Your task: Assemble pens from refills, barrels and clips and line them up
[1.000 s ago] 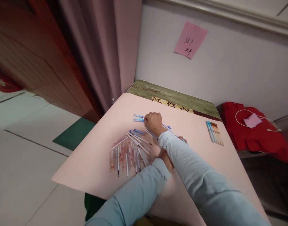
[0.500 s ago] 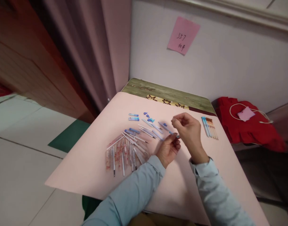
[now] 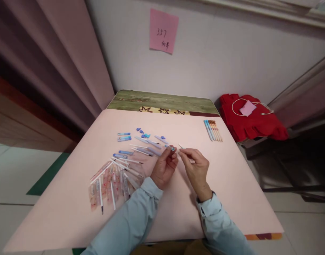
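Left hand beside right hand, above the table
Fingers pinch a blue tube and thin stick respectively; wall behind the table.

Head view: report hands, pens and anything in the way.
Left hand gripping blue tube. Right hand pinching thin white stick. Tube and stick apart. Loose pen parts beside left hand.

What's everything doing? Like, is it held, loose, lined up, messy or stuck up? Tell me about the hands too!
Left hand: holding a blue pen part
Right hand: pinching a thin stick
Pens: lined up side by side
Small blue pieces: loose
White sticks: scattered, some crossing
Clear pieces: heaped together
Pink note: stuck up, written on
Red cloth: rumpled
Cord: looped on the red cloth
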Tool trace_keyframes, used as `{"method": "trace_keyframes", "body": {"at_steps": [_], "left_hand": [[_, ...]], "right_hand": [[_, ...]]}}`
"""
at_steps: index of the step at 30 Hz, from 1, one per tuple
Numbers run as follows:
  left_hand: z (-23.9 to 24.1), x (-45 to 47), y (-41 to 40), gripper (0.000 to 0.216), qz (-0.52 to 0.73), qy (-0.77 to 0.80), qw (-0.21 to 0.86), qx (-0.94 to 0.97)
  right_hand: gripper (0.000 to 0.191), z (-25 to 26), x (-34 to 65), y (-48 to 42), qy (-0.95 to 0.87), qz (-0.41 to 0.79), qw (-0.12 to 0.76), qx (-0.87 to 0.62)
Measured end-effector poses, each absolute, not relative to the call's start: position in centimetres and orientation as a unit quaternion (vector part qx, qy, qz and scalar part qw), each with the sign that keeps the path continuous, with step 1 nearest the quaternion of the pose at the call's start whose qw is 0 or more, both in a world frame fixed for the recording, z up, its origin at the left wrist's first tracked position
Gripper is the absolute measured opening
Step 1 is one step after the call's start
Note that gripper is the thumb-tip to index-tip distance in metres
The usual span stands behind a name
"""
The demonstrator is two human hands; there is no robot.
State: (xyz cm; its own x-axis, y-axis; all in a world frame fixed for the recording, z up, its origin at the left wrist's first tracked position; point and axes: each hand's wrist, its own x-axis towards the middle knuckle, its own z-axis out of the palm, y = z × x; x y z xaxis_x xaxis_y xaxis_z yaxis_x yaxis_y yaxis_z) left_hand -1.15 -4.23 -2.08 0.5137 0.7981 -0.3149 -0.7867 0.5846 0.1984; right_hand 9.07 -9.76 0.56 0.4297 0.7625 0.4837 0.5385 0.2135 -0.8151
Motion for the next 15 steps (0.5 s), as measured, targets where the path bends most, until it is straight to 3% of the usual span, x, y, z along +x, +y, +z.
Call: {"method": "trace_keyframes", "body": {"at_steps": [9,15], "left_hand": [[-2.4,-0.43,-4.49,0.005,0.435,0.229,0.871,-0.008],[-2.2,-0.43,-4.58,0.003,0.433,0.231,0.871,-0.015]], "right_hand": [[0.018,-0.28,9.53,-9.54,-0.612,-0.048,0.463,-0.639],[0.019,-0.1,9.53,-9.66,-0.619,-0.065,0.457,-0.636]]}}
